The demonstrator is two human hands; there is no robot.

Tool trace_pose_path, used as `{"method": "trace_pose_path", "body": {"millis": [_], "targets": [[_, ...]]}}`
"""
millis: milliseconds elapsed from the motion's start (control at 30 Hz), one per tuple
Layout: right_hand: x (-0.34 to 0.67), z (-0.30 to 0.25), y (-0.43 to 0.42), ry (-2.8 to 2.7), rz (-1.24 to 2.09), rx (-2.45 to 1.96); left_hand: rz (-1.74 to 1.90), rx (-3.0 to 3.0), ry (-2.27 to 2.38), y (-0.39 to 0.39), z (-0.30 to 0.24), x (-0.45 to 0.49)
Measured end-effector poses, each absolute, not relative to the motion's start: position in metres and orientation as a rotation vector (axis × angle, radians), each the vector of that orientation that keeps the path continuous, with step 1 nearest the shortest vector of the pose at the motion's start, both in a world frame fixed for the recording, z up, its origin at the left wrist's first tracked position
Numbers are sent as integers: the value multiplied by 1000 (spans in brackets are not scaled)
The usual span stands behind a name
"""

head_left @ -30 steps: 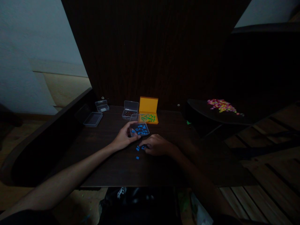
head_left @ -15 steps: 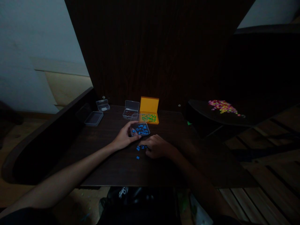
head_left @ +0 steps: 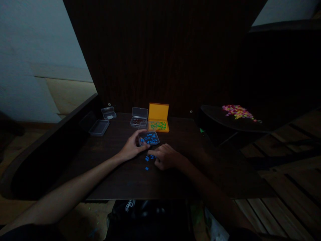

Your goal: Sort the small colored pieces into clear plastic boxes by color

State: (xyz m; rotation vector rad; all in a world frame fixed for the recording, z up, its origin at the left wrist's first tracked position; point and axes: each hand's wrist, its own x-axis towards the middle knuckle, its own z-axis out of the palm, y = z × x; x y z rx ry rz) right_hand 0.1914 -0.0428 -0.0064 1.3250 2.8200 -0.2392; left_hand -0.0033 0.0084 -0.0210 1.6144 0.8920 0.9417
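A yellow box of green pieces stands beyond the hands.

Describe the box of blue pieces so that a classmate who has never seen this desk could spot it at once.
On the dark desk, find the open yellow box near the back panel. Just nearer the camera, the left hand holds a clear box. It alone is held, and its blue pieces differ from the yellow box's green ones.

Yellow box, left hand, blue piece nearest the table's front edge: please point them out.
Yellow box (head_left: 158, 111), head view: raised lid's inside.
Left hand (head_left: 132, 146), head view: middle of hand.
Blue piece (head_left: 146, 168), head view: its visible middle.
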Motion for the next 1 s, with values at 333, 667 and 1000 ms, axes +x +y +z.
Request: {"method": "trace_pose_path", "body": {"millis": [333,667,1000], "targets": [[192,0,-38,2854,-330,1279,931,1585,896,6,-18,-3],[201,6,-31,2837,-395,1307,956,1600,874,8,-20,-4],[201,3,-32,2839,-397,1354,956,1587,886,7,-18,-3]]}}
